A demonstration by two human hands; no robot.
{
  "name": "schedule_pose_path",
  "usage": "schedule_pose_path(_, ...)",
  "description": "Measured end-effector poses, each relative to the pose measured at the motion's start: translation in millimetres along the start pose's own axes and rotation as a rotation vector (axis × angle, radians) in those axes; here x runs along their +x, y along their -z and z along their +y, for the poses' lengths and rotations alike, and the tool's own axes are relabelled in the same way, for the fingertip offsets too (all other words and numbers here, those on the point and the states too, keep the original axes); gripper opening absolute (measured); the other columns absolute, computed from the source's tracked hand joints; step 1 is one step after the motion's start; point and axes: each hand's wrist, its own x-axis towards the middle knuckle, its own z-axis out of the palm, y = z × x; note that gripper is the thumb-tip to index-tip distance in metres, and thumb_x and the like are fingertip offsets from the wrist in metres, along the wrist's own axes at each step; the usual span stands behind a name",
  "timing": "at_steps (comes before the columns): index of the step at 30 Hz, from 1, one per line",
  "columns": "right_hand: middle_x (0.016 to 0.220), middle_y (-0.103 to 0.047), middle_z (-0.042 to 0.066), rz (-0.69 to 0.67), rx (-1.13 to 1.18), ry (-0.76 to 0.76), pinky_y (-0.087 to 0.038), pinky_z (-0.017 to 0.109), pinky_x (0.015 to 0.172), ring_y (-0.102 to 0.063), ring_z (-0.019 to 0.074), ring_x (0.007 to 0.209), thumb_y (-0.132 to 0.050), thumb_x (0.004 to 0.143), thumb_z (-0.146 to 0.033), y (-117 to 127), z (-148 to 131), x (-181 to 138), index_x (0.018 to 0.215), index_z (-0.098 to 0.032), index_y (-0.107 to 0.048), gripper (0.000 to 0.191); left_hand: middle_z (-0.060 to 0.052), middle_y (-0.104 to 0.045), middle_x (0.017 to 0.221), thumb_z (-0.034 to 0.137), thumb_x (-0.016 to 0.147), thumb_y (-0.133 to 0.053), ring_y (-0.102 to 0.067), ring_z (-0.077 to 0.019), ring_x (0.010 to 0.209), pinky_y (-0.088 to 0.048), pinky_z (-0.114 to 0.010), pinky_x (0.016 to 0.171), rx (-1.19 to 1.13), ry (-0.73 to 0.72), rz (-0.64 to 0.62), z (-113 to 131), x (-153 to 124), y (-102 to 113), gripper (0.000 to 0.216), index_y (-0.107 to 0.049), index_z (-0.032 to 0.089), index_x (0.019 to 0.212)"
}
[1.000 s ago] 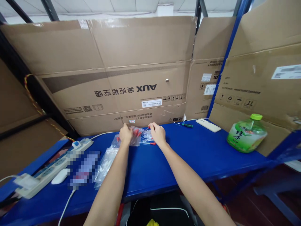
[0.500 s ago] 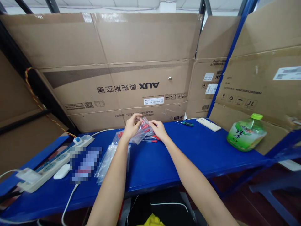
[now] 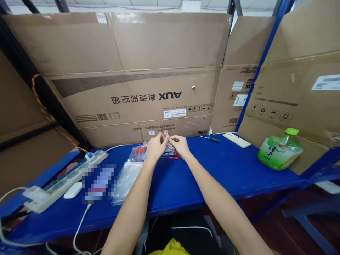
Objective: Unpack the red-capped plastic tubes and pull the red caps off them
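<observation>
Over the far part of the blue table, my left hand (image 3: 156,146) pinches the edge of a small clear plastic bag (image 3: 166,134). From the other side my right hand (image 3: 181,146) grips the same bag, its fingertips close to those of the left. Something red shows through the plastic; my fingers hide most of it. Beneath the hands lie several thin pieces with red ends (image 3: 174,158), perhaps small screwdrivers. A filled clear bag with red ends (image 3: 139,150) rests left of my left hand. Nearer to me, flat empty zip bags (image 3: 128,180) lie stacked, partly under my left forearm.
A green screwdriver (image 3: 212,139), a white phone-like slab (image 3: 236,140) and a green bottle (image 3: 280,150) stand or lie to the right. On the left are a power strip (image 3: 69,177), a white mouse-like object (image 3: 73,190) and a blurred-out device (image 3: 99,183). Cardboard (image 3: 148,46) walls the back.
My hands have drawn closer together, the left moving rightward. The bag, spread between them before, is now bunched at the fingertips. The view has shifted slightly.
</observation>
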Motion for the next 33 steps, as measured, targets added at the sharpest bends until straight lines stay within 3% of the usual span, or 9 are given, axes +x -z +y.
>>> schedule_pose_path(6,0.079,-0.076,0.005,-0.144,0.079,-0.058,-0.058,0.035,0.076,-0.069,0.0205,0.074,-0.079,0.070,-0.054,-1.9,0.1,-2.3,0.085,-0.018,-0.078,0.039,-0.006,-0.075,0.084,0.048,0.102,-0.045,-0.069,-0.0265,0.085,-0.037,-0.029,0.068,0.113,0.059,-0.042,-2.0,-0.4,-4.0,0.028,-0.063,0.027,0.097)
schedule_pose_path(10,0.078,-0.076,0.006,-0.100,0.058,-0.078,-0.057,0.032,0.072,-0.068,0.0192,0.072,-0.083,0.066,-0.052,-1.3,0.9,-2.6,0.083,-0.017,-0.076,0.039,-0.006,-0.076,0.091,0.049,0.104,-0.039,-0.070,-0.0273,0.090,-0.040,-0.029,0.071,0.109,0.061,-0.060,-1.3,-1.6,-4.3,0.032,-0.064,0.028,0.105)
schedule_pose_path(13,0.076,-0.075,0.005,-0.097,0.040,-0.083,-0.056,0.031,0.069,-0.068,0.0184,0.069,-0.083,0.066,-0.052,-1.6,1.2,-3.0,0.080,-0.017,-0.074,0.039,-0.007,-0.075,0.088,0.052,0.103,-0.041,-0.070,-0.0276,0.088,-0.040,-0.029,0.070,0.075,0.043,-0.054,-1.7,-1.9,-6.1,0.033,-0.064,0.027,0.100)
schedule_pose_path(21,0.065,-0.068,0.001,-0.115,0.014,-0.131,-0.053,0.027,0.061,-0.064,0.0153,0.060,-0.074,0.073,-0.052,-2.8,4.4,-4.7,0.078,-0.020,-0.064,0.034,-0.007,-0.071,0.080,0.038,0.106,-0.038,-0.068,-0.0254,0.078,-0.037,-0.029,0.069,-0.018,-0.068,-0.059,-16.9,2.9,-17.0,0.030,-0.060,0.025,0.090)
schedule_pose_path(23,0.063,-0.067,0.000,-0.085,-0.073,-0.107,-0.050,0.026,0.059,-0.063,0.0149,0.057,-0.069,0.078,-0.047,-3.4,3.6,-5.6,0.077,-0.021,-0.061,0.028,-0.007,-0.071,0.079,0.037,0.106,-0.037,-0.068,-0.0255,0.078,-0.038,-0.029,0.070,0.006,-0.068,-0.069,-18.1,3.0,-19.8,0.030,-0.060,0.025,0.091)
schedule_pose_path(28,0.067,-0.067,-0.001,0.094,-0.546,0.147,-0.047,0.028,0.067,-0.063,0.0169,0.063,-0.059,0.083,-0.028,-1.2,-3.9,-8.2,0.075,-0.024,-0.056,0.009,-0.011,-0.072,0.082,0.037,0.107,-0.035,-0.070,-0.0270,0.080,-0.040,-0.030,0.073,0.098,-0.051,-0.070,-13.9,0.6,-20.1,0.033,-0.062,0.023,0.096)
schedule_pose_path(31,0.070,-0.067,-0.001,0.197,-0.667,0.139,-0.046,0.029,0.070,-0.064,0.0188,0.068,-0.058,0.083,-0.022,6.9,-9.2,-8.2,0.079,-0.025,-0.055,0.005,-0.010,-0.072,0.081,0.038,0.107,-0.036,-0.070,-0.0271,0.079,-0.039,-0.030,0.072,0.126,-0.023,-0.030,-12.2,-0.8,-16.3,0.033,-0.063,0.023,0.098)
schedule_pose_path(33,0.072,-0.067,0.000,0.181,-0.693,0.154,-0.047,0.029,0.071,-0.064,0.0194,0.069,-0.057,0.085,-0.022,12.9,-12.4,-8.7,0.086,-0.024,-0.059,0.003,-0.010,-0.073,0.080,0.040,0.106,-0.037,-0.070,-0.0275,0.080,-0.038,-0.030,0.071,0.128,-0.019,-0.019,-11.9,-1.4,-14.6,0.032,-0.063,0.024,0.097)
